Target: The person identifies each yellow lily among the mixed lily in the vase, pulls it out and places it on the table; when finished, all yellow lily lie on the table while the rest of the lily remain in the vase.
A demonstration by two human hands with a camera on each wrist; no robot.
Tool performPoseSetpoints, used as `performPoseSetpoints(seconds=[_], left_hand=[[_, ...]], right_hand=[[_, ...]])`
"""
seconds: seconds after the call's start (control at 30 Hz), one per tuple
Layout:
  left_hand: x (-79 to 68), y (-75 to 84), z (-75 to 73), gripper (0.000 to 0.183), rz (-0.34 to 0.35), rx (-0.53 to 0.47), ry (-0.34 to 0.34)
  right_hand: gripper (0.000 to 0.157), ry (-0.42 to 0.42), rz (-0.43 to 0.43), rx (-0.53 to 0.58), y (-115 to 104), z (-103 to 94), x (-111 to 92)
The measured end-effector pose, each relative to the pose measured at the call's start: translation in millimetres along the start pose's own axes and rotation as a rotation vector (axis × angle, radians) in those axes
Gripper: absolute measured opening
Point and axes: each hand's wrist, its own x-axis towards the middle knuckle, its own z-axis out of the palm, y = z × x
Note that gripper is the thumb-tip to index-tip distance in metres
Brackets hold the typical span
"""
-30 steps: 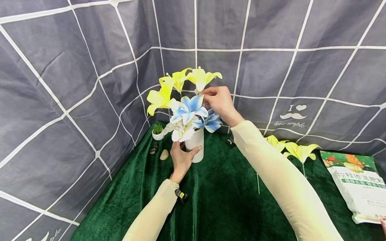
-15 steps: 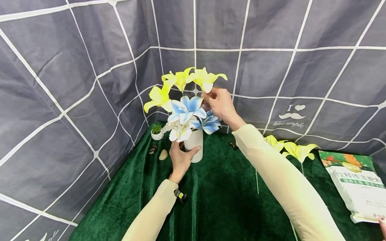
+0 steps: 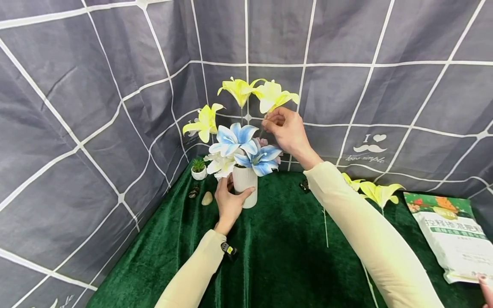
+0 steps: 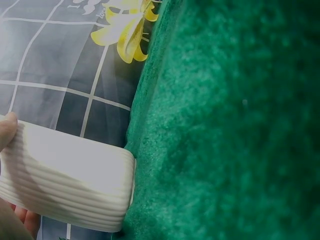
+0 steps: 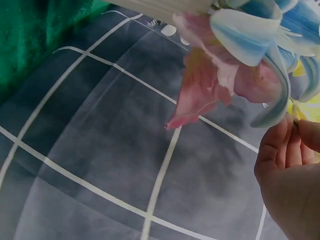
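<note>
A white ribbed vase [image 3: 246, 188] stands upright on green velvet, and my left hand [image 3: 229, 205] grips its lower part from the left. In the left wrist view the vase [image 4: 70, 175] shows with a thumb and fingertips around it. Blue lilies [image 3: 262, 159], white blooms [image 3: 220, 164] and a partly hidden pink flower [image 5: 200, 95] crowd the vase's mouth. Above them my right hand [image 3: 289, 130] pinches the stem of a yellow lily [image 3: 272, 96] just under its bloom. Another yellow lily [image 3: 239, 90] rises beside it, and a third yellow lily [image 3: 206, 123] leans left.
A small potted succulent [image 3: 199, 169], a dark stone [image 3: 194, 191] and a pale pebble [image 3: 207, 198] sit left of the vase. Further yellow lilies [image 3: 379, 194] lie behind my right arm. At far right is a white and green bag [image 3: 448, 239], touched by another person's fingers [image 3: 486, 288].
My right hand has moved slightly right with the yellow lily. The upper yellow blooms have shifted right and up, away from the left one. My left hand keeps its hold on the vase.
</note>
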Motion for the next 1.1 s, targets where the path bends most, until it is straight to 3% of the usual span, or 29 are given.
performPoseSetpoints(seconds=[0.33, 0.63, 0.8, 1.1], left_hand=[[0.1, -0.2, -2.6, 0.071, -0.019, 0.022, 0.0], [-1.0, 1.5, -1.1, 0.072, -0.024, 0.003, -0.01], [-1.3, 1.4, -0.5, 0.069, -0.02, 0.005, -0.008], [-2.0, 2.3, -2.0, 0.072, -0.02, -0.008, -0.017]], right_hand=[[0.015, -0.01, -0.005, 0.142, 22.3, 5.1, -13.0], [0.018, -0.025, 0.021, 0.164, -5.8, 3.6, -30.5], [0.015, 0.008, -0.041, 0.195, -7.1, 0.8, -32.0], [0.013, 0.072, -0.087, 0.235, 19.0, 3.1, -24.5]])
